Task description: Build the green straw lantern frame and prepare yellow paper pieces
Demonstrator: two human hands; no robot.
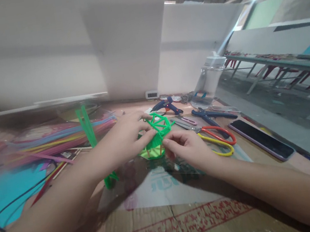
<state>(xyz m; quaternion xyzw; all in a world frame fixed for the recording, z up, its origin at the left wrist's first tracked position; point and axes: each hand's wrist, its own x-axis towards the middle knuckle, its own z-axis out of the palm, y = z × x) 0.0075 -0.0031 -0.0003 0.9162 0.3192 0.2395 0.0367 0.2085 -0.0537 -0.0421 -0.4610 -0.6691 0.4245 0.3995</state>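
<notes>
A small green model (161, 124) stands at the middle of the table, apparently wound from pipe cleaners, with an open ribbed top, thin wooden posts and a lighter green base (153, 154). My left hand (135, 131) reaches over it from the left, with fingers and thumb closed around its upper left side. At its lower right edge, my right hand (187, 145) pinches thumb against forefinger; the fingertips touch the model, and any small piece between them is hidden. Left of the model, behind my left forearm, a green pipe-cleaner bundle (86, 125) stands upright.
Scissors (221, 148) with red and yellow handles, pliers (212, 114), a pink cutter (188, 120) and a glue gun (168, 106) lie behind and right. Farther right are a phone (261, 139) and a clear bottle (209, 80). Coloured pipe cleaners (67, 139) spread leftward.
</notes>
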